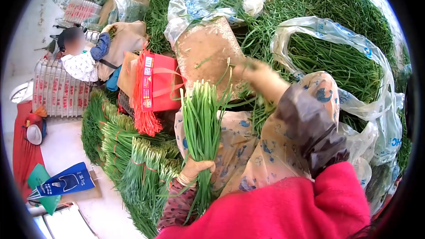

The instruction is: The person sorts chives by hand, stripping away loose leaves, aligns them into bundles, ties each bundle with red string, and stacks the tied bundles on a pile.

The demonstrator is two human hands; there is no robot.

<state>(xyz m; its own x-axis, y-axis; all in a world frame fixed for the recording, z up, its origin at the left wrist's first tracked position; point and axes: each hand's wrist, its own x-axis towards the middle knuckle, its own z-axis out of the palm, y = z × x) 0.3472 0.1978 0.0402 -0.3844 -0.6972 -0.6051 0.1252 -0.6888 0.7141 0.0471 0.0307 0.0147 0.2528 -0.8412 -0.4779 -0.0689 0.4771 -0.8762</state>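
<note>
My left hand is closed round the lower part of an upright bunch of garlic chives, whose pale cut ends point up. Off to the right, my right hand is smeared by motion beside a few loose stalks; whether it grips any cannot be made out. Beneath them lies a brown board scattered with small pale bits. A patterned apron covers my lap. Left of the bunch stands a red bag, with red ties hanging over its side.
Tied chive bundles are piled at the lower left. Loose chives cover the upper right, some inside a clear plastic bag. Another person sits at the upper left near stacked crates. A blue bag lies at the left.
</note>
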